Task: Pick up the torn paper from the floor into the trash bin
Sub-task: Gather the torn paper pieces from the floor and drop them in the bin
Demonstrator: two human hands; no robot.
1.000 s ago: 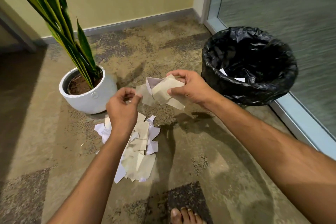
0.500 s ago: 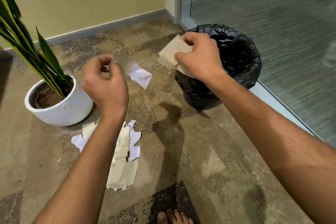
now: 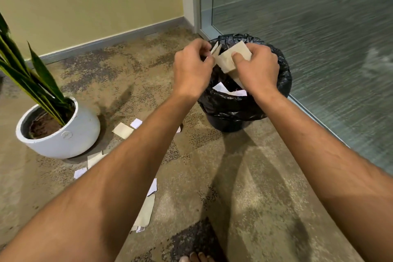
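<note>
Both hands (image 3: 225,66) pinch paper scraps (image 3: 228,59) over trash bin (image 3: 278,83); some inside, approx. half left by plant pot (image 3: 63,136).

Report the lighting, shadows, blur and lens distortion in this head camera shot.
Head view: warm indoor light; the arms throw soft dark shadows across the carpet below the trash bin. Wide-angle stretch swells the forearms at the bottom edge and slants the wall. The glass panel at right looks streaked and hazy. Left hand, right hand and the torn paper stay fairly sharp.
</note>
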